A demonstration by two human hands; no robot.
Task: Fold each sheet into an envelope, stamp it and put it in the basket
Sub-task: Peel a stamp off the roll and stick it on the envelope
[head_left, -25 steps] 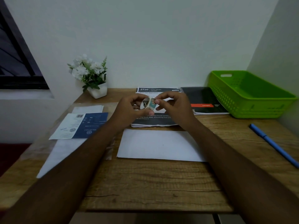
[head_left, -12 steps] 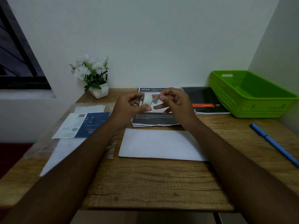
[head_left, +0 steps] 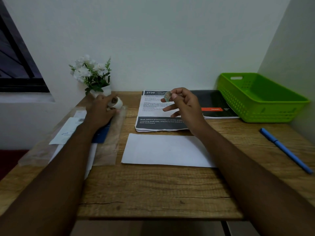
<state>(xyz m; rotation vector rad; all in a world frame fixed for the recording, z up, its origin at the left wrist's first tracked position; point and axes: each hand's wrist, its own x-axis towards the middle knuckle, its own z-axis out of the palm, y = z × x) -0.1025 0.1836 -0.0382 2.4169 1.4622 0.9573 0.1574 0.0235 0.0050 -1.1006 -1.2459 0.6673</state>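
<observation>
Right hand [head_left: 185,106] pinches stamp [head_left: 168,96] between thumb and forefinger, above printed sheet [head_left: 153,120].
Stamp light, floppy, probably sticky: hold by edge.
Left hand [head_left: 100,110] grips roll [head_left: 117,103], far left.
Envelope [head_left: 167,150] flat, near centre.
Basket [head_left: 255,108] far right.

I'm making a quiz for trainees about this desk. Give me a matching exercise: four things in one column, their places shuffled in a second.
1. white roll
2. stamp
3. white folded sheet
4. blue pen

A. on the right side of the desk
B. pinched by the right hand
C. held in the left hand
D. flat on the desk, middle

Pairs: 1-C, 2-B, 3-D, 4-A
</observation>
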